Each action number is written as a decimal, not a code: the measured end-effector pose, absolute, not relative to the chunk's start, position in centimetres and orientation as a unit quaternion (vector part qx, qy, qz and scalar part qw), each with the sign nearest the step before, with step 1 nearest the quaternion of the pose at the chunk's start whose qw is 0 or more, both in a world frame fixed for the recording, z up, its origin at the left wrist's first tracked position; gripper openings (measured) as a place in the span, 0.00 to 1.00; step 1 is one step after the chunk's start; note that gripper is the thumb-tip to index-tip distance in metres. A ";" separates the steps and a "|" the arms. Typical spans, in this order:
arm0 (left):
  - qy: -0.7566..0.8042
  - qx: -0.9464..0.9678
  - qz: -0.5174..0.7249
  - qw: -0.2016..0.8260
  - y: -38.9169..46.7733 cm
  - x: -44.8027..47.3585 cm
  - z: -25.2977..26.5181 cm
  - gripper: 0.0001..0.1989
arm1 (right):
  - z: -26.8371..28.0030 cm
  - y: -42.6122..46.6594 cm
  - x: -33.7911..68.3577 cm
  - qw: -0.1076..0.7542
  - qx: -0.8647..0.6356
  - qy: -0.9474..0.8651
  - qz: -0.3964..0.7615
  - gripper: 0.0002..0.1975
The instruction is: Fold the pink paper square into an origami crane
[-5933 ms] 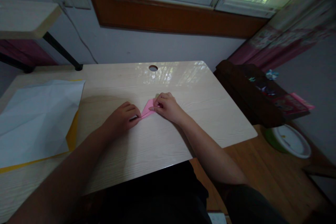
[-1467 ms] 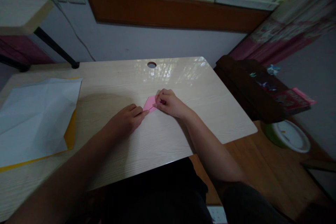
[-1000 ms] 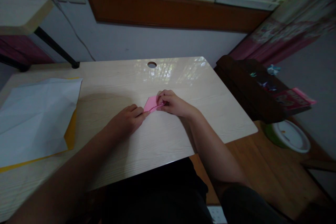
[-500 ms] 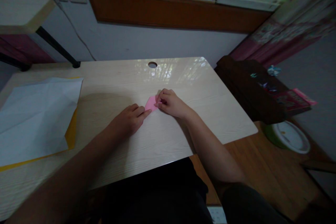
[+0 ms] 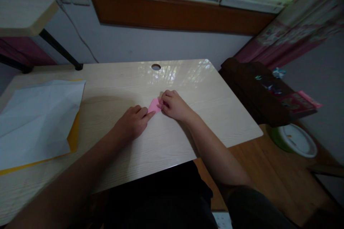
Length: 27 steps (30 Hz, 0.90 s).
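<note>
So there's a small folded piece of pink paper point(image 5: 154, 105) lying flat on the pale wood-grain desk top point(image 5: 188, 89), roughly in the middle, a bit toward the window side. Both hands are on it. The left hand point(image 5: 131, 123) lies low on the desk with its index finger stretched out, the tip pressing on the near-left corner of the paper; looks like that's there to pin it so it can't slide or spring open. It's not closed around anything, just flat and pressing. The right hand point(image 5: 174, 105) is curled, fingertips bunched at the paper's right edge, pinching or pressing that edge, I'd guess to work a crease. Whether it really has the edge nipped between thumb and finger or just pushes down on it, I can't tell, the fingers hide that bit.

Off to the left, well apart from the hands, a big creased white sheet point(image 5: 37, 118) lies on top of a yellow sheet point(image 5: 73, 134) that pokes out at its edge. There's a round cable hole point(image 5: 156, 67) in the desk near the wall. To the right, beside the desk, a dark brown cabinet point(image 5: 255, 89) with a pink booklet point(image 5: 302, 102) on it, and lower down a green bowl with a white lid point(image 5: 294, 141)
</note>
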State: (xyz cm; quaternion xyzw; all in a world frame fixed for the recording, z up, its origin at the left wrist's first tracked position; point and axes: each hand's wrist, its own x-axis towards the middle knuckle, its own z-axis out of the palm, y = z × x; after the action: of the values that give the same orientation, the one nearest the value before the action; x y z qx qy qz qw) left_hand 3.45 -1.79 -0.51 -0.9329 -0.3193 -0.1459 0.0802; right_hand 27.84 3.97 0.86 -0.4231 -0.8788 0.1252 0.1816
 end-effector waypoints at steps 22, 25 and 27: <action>-0.312 -0.933 -0.176 0.027 -1.7 4.0 -0.8 0.19 | 0.5 4.0 27.7 0.177 -0.444 -0.871 0.114 0.05; -0.312 -0.932 -0.182 0.026 -1.7 4.1 -0.8 0.19 | 0.6 4.0 27.7 0.170 -0.443 -0.873 0.111 0.05; -0.316 -0.930 -0.184 0.027 -1.7 4.1 -0.8 0.19 | 0.6 4.0 27.7 0.169 -0.443 -0.874 0.112 0.04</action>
State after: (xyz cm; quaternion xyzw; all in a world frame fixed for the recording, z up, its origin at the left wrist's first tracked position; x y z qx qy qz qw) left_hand 4.06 -1.68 -0.77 -0.9305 -0.3157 -0.1840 0.0274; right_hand 27.66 4.01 0.61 -0.4427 -0.8736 0.1116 0.1686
